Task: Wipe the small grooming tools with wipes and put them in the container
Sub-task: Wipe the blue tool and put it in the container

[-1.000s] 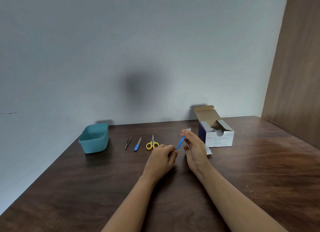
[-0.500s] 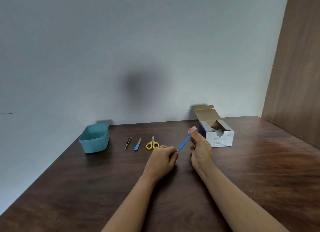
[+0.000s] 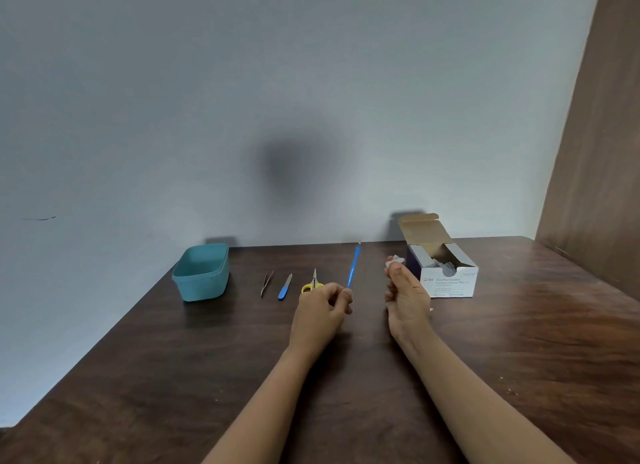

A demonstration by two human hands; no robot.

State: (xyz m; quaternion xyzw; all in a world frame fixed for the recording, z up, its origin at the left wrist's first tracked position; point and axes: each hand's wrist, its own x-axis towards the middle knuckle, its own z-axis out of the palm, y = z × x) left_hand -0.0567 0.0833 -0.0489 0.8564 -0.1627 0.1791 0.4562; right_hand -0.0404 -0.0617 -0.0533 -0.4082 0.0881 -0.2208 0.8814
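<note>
My left hand (image 3: 323, 306) pinches the lower end of a thin blue tool (image 3: 353, 267), which stands nearly upright above the table. My right hand (image 3: 407, 292) pinches a small white wipe (image 3: 394, 261) at its fingertips, a short way right of the tool and apart from it. On the table to the left lie yellow-handled scissors (image 3: 312, 284), a blue-handled file (image 3: 284, 287) and metal tweezers (image 3: 266, 282). A teal container (image 3: 202, 272) stands further left, with nothing visible inside.
An open white box of alcohol swabs (image 3: 445, 271) stands just right of my right hand. A small scrap (image 3: 430, 309) lies on the dark wooden table (image 3: 519, 342) by my right wrist. A grey wall is behind and a wooden panel at the right.
The wipe has slid off the tool's tip and my hands have parted. My left hand has swung the blue tool up to nearly vertical.
</note>
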